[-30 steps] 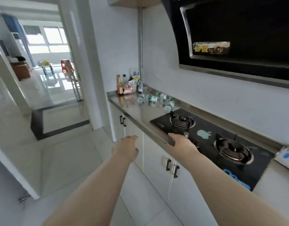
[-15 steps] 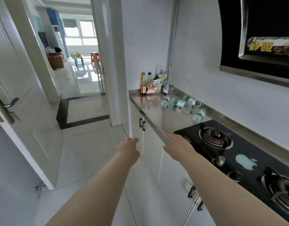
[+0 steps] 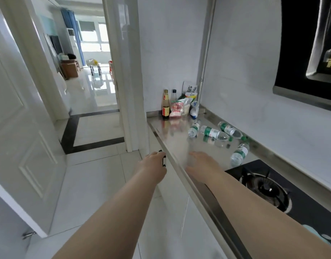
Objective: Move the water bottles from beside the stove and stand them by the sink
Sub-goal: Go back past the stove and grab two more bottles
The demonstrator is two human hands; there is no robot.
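Water bottles (image 3: 215, 132) lie tipped on the steel counter (image 3: 172, 141), right of centre, beside the stove (image 3: 295, 202). My right hand (image 3: 200, 164) hovers flat and empty; my left hand (image 3: 154, 164), loosely curled, holds nothing.

So the right hand (image 3: 200, 166) is over the counter (image 3: 172, 139), with four bottles (image 3: 213, 132) lying just past its fingers (image 3: 193, 156) and off to their right. The stove (image 3: 273, 191) is right of the fingers, nearer me. The left hand (image 3: 153, 165) is off the counter edge, right by a cabinet handle (image 3: 163, 161). A sauce bottle (image 3: 165, 104) and packets (image 3: 179, 107) sit way beyond.
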